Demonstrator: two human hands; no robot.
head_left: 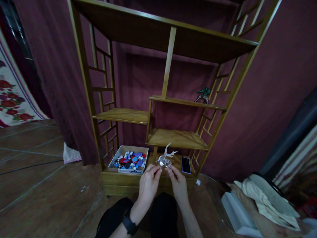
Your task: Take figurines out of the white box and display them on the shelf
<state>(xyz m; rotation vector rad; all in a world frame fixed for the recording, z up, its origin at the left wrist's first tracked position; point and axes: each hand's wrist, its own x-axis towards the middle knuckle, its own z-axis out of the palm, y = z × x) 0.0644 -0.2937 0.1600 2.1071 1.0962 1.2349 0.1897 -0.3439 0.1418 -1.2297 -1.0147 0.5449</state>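
Observation:
Between my two hands is a small clear, shiny piece [163,161] with pale pinkish branching prongs rising from it; its exact kind I cannot make out. My left hand [149,182], with a dark watch on the wrist, pinches its left side between thumb and fingertips. On the right side, my right hand [178,185] pinches it in the same way. Both hands are in front of the lower shelf. To their left sits a shallow cardboard box [120,151] of small figures and coloured discs. A phone [186,165] lies right of my right hand.
A wooden shelf unit [168,62] stands ahead against a dark red wall. On its middle shelf is a green figurine [204,94]. A white box [237,215] and pale cloth [264,198] are at the right. A dark curtain [56,82] hangs at the left.

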